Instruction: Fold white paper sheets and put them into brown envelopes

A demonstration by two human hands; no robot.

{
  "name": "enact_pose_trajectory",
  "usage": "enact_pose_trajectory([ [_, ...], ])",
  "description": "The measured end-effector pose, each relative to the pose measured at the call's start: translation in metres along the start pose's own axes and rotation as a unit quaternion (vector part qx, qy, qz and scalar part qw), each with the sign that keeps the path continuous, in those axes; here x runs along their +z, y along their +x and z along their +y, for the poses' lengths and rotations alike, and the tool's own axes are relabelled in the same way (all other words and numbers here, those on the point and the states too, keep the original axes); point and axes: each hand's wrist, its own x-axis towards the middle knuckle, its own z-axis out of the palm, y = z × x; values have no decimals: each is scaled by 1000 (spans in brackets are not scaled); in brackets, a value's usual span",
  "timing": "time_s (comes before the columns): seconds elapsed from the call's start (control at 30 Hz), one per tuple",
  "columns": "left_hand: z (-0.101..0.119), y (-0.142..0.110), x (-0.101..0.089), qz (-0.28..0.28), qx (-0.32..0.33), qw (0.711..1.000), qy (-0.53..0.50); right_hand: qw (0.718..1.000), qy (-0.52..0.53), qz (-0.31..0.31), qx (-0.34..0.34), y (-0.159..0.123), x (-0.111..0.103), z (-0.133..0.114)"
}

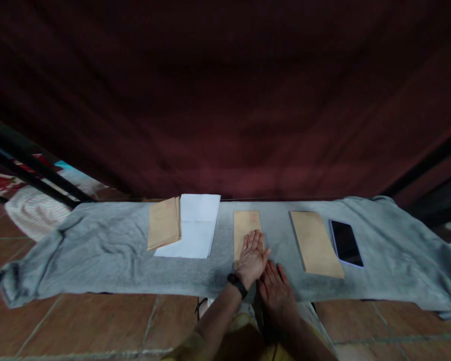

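Note:
My left hand point(252, 256), with a black band on its wrist, lies flat, fingers stretched out, over a brown paper envelope point(244, 221) with red print near its top. The hand and wrist cover the lower part of this envelope. My right hand point(277, 291) rests palm down just below and right of it, fingers extended, close to the envelope's lower right side. Whether its fingertips touch the envelope, I cannot tell. Another stack of brown envelopes point(315, 243) lies to the right. On the left, several brown envelopes point(163, 224) partly overlap white paper sheets point(199, 233) with a crease across.
A grey cloth point(108, 250) covers the narrow bench-like surface. At the right lies a phone point(346, 242) with a dark screen and a purple edge. Behind hangs a dark red curtain point(240, 125). Dark bars point(33, 165) stand at the left, above tiled floor point(97, 321).

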Motion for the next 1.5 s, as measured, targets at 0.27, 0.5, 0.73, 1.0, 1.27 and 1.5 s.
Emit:
enact_pose_trajectory([
  [0.27, -19, 35, 9, -2, -32, 999, 22, 1000, -1, -5, 17, 6, -7, -1],
  [0.5, -35, 33, 5, 23, -81, 995, 58, 1000, 6, 8, 13, 4, -5, -1],
  [0.73, -54, 20, -1, 32, -111, 991, 70, 1000, 6, 19, 17, 7, -7, -2],
  [1.0, -67, 7, -3, 65, -134, 986, 72, 998, 15, 54, 43, 12, -12, -8],
  [1.27, -56, -7, -15, 82, -169, 979, 82, 999, 7, 44, 9, 11, -12, -2],
  [1.5, -10, -51, -12, 45, 0, 999, 4, 998, 12, 46, 48, 9, -4, -8],
])
